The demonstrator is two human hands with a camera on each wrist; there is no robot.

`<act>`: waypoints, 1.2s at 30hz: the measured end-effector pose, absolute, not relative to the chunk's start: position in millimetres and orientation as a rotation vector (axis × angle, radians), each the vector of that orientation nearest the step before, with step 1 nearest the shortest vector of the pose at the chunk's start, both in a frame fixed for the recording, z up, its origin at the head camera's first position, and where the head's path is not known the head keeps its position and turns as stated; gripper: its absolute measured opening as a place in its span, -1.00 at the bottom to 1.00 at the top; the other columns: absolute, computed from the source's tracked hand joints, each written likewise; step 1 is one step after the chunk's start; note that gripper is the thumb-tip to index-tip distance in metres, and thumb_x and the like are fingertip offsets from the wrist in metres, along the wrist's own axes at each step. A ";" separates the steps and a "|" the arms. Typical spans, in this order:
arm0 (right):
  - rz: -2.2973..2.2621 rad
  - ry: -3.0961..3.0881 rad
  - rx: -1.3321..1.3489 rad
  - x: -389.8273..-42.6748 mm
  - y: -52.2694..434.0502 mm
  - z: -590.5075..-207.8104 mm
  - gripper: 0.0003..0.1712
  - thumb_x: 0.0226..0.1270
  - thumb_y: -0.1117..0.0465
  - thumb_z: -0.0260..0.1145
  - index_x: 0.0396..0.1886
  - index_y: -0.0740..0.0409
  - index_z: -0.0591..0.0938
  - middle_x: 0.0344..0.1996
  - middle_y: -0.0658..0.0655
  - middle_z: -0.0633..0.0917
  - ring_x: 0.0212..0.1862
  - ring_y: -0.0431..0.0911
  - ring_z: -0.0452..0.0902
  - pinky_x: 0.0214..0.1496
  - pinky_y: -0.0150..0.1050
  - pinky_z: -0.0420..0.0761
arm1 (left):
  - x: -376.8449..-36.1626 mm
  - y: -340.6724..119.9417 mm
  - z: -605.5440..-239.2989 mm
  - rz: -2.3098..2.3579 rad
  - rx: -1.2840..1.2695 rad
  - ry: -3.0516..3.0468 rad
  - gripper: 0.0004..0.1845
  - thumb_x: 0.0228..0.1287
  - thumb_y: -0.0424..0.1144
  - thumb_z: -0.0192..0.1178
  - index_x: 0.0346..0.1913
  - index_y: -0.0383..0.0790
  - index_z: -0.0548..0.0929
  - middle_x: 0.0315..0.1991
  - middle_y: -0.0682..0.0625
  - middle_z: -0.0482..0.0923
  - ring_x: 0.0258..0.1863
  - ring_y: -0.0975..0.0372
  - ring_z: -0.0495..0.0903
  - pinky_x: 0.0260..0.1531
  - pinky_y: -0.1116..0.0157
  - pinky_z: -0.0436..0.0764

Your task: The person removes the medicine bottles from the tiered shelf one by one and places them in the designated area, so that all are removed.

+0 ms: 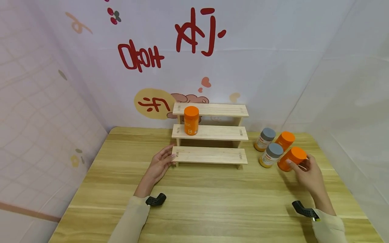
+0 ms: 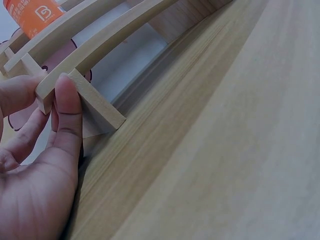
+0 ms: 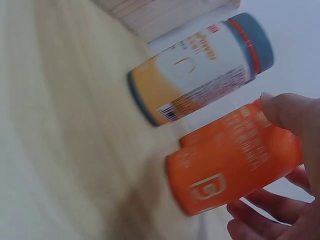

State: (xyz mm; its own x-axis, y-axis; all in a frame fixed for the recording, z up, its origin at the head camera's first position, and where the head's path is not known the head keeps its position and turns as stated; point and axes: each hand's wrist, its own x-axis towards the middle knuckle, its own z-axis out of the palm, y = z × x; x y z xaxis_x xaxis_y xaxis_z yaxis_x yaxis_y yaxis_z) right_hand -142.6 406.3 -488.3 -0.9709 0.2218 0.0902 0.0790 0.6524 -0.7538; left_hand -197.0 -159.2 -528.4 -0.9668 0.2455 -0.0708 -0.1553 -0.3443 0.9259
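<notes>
A three-step wooden display rack [image 1: 209, 155] stands at the back of the table. My left hand [image 1: 159, 165] pinches the left end of its lowest step, the thumb [image 2: 68, 100] on the front edge. An orange bottle [image 1: 191, 121] stands upright on the middle step, left of centre. Over on the right, my right hand [image 1: 310, 173] grips another orange bottle [image 3: 230, 160] between thumb and fingers. That bottle leans slightly; whether its base touches the table I cannot tell. Beside it stand two grey-capped bottles [image 1: 270, 155] and a further orange bottle [image 1: 285, 140].
The wooden table [image 1: 218, 202] meets a white printed cloth wall [image 1: 258, 67] at the back. More white cloth hangs along the left and right sides. A black wrist mount [image 1: 156, 199] sits on the left wrist, and another black mount [image 1: 304, 209] on the right.
</notes>
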 end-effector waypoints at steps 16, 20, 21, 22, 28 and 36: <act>1.075 -2.596 -0.239 -127.3 386.2 -437.3 -0.07 0.47 -0.04 0.33 0.67 -0.06 0.07 0.55 0.36 0.28 0.52 0.29 0.20 0.63 -0.36 0.16 | -197.1 -158.9 -528.4 2.386 0.108 1.623 -0.29 0.49 -0.45 0.15 0.60 -0.31 0.14 0.07 -0.03 0.47 -0.12 0.29 0.57 -0.21 0.43 0.68; 1.056 -2.581 -0.214 -125.7 375.4 -425.7 -0.08 0.46 -0.06 0.34 0.66 -0.23 0.09 0.57 0.27 0.27 0.56 0.22 0.17 0.62 -0.43 0.12 | -197.4 -159.3 -528.0 2.384 0.107 1.621 -0.29 0.49 -0.44 0.16 0.60 -0.31 0.14 0.07 -0.03 0.47 -0.11 0.29 0.57 -0.21 0.43 0.68; 1.057 -2.577 -0.202 -125.8 372.2 -422.7 -0.08 0.45 -0.05 0.35 0.66 -0.24 0.09 0.57 0.26 0.27 0.56 0.22 0.17 0.63 -0.41 0.12 | -197.4 -159.5 -527.9 2.385 0.106 1.619 -0.29 0.49 -0.44 0.16 0.60 -0.31 0.15 0.07 -0.02 0.47 -0.10 0.29 0.57 -0.21 0.43 0.68; 1.055 -2.575 -0.191 -125.9 369.1 -419.5 -0.08 0.45 -0.05 0.36 0.66 -0.24 0.10 0.57 0.26 0.28 0.56 0.22 0.17 0.63 -0.41 0.12 | -197.4 -159.4 -527.7 2.384 0.104 1.618 -0.29 0.49 -0.44 0.16 0.60 -0.31 0.15 0.07 -0.02 0.47 -0.10 0.29 0.57 -0.21 0.43 0.68; 1.039 -2.564 -0.071 -128.9 343.9 -404.9 -0.09 0.43 0.01 0.39 0.64 0.01 0.16 0.54 0.29 0.31 0.52 0.33 0.21 0.68 -0.14 0.15 | -197.4 -159.5 -526.8 2.384 0.103 1.615 -0.31 0.49 -0.44 0.16 0.60 -0.28 0.18 0.05 0.00 0.48 -0.11 0.30 0.57 -0.20 0.43 0.68; 1.030 -2.571 0.135 -140.2 309.6 -400.9 -0.11 0.38 0.07 0.45 0.61 -0.08 0.24 0.45 0.30 0.43 0.40 0.34 0.36 0.43 -0.37 0.40 | -196.5 -159.9 -526.5 2.382 0.114 1.620 -0.30 0.50 -0.43 0.16 0.60 -0.29 0.16 0.06 0.00 0.47 -0.11 0.30 0.56 -0.20 0.44 0.68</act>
State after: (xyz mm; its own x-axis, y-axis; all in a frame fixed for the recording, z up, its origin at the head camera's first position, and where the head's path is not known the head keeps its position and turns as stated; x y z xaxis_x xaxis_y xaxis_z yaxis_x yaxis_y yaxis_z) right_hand -140.2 309.6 -400.9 -0.9283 0.0467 0.3689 -0.2208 0.7290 -0.6479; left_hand -196.5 -159.9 -526.5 -0.9637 0.2550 -0.0793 -0.1675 -0.3460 0.9232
